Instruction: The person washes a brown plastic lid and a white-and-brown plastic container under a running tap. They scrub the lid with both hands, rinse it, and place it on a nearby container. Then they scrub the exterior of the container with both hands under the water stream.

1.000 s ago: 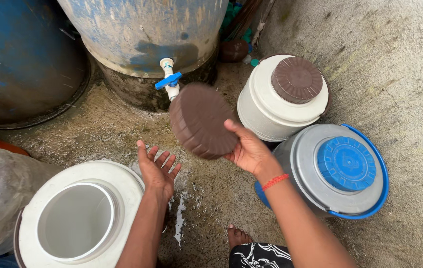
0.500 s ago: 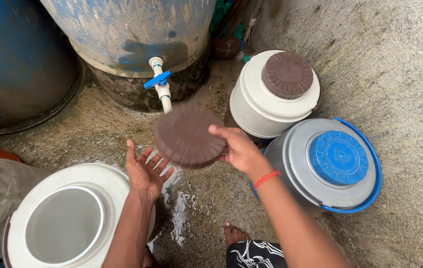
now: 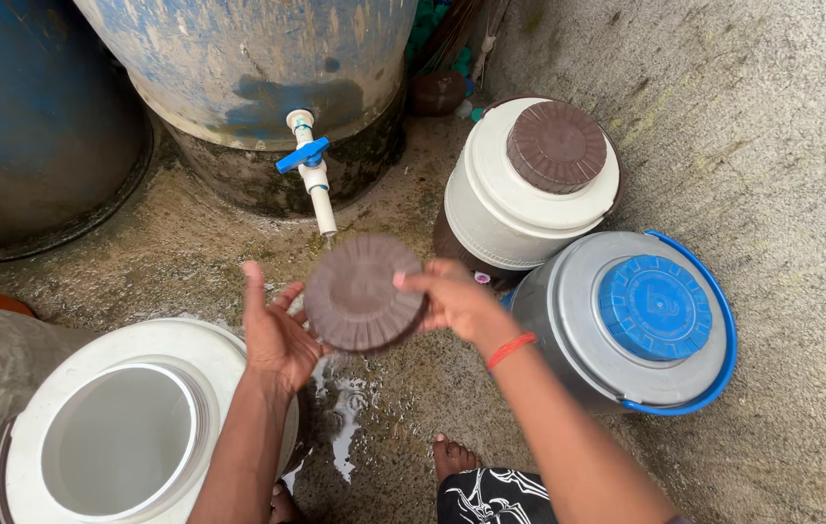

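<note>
A rough, damp concrete floor [image 3: 801, 146] is seen from above, with a puddle of water [image 3: 350, 408] glistening just below the hands. At the top a large weathered blue-grey water drum [image 3: 248, 68] is set on a dark base, and a white tap with a blue handle [image 3: 308, 165] juts from its lower wall, its spout pointed down. A second, darker blue drum [image 3: 34, 116] is seen at the upper left.

A round brown ribbed lid [image 3: 362, 293] is held in the air just under the tap's spout, tilted slightly. It is gripped at its right edge by the right hand [image 3: 456, 301], thumb on top and fingers curled beneath; a red thread band [image 3: 510, 349] is worn on that wrist. The left hand [image 3: 277, 335] is held open, palm up and fingers spread, just beside the lid's left edge; whether it touches the lid cannot be told.

At the lower left a white water cooler jug [image 3: 34, 456] is stood uncovered, its wide round mouth open. At the right another white cooler jug [image 3: 529, 209] is closed with a matching brown lid [image 3: 556, 146], and touching it below is a grey jug [image 3: 578, 320] with a blue lid [image 3: 653, 308] and a blue handle. A bare foot [image 3: 453, 456] is seen at the bottom edge.
</note>
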Tool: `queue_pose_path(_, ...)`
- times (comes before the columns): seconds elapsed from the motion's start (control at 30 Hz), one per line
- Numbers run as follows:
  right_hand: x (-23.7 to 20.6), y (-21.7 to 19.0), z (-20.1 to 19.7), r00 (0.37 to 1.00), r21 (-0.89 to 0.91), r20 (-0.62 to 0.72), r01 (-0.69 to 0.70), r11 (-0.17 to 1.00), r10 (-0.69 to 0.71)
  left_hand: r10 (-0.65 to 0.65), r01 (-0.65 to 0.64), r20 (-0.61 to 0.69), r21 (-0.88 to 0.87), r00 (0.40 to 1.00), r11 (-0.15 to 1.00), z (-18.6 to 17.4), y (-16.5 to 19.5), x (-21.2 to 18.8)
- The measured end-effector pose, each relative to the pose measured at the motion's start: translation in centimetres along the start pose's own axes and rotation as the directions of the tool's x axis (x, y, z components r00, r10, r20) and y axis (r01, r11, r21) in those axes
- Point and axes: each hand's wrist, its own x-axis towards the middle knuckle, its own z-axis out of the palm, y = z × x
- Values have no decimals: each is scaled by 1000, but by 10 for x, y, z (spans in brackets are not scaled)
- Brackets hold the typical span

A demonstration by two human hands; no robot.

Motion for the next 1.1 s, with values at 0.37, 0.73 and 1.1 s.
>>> queue_pose_path(0.37,-24,0,58,273,-898,194,436,-58,-942,471,-378,-106,457,876,805,-6,-15,19)
queue_pose_path(0.73,-13,12,80,544,-874,432,451,-184,-719,390,-362,-88,230,917,903,-2,-13,21)
queue_pose_path(1.1,5,-8,44,982,-82,-116,139,987,-148,447,-463,121,246,886,852,6,-1,7)
